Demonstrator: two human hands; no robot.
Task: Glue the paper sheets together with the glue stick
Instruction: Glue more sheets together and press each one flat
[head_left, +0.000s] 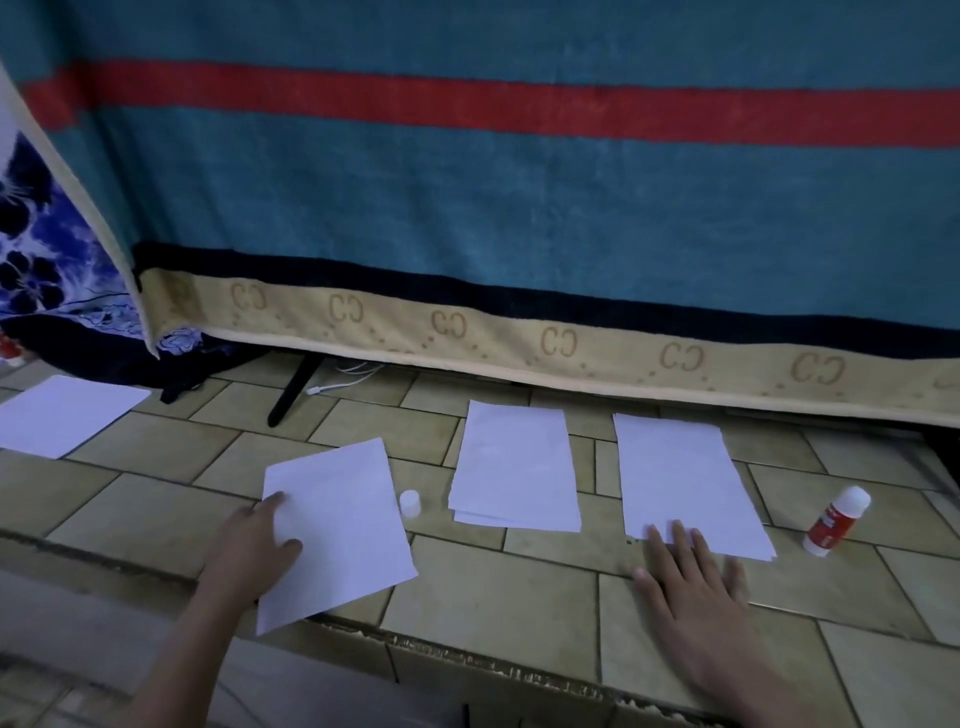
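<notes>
I am seeing a teal towel (519, 208) hanging behind the tiled floor (493, 597). My left hand (254, 545) is pinching a tilted paper sheet (337, 525); my right hand (685, 577) is lying flat, fingers spread, on another sheet (680, 478). The glue stick (836, 520) is lying right of it, its cap (409, 503) apart.
</notes>
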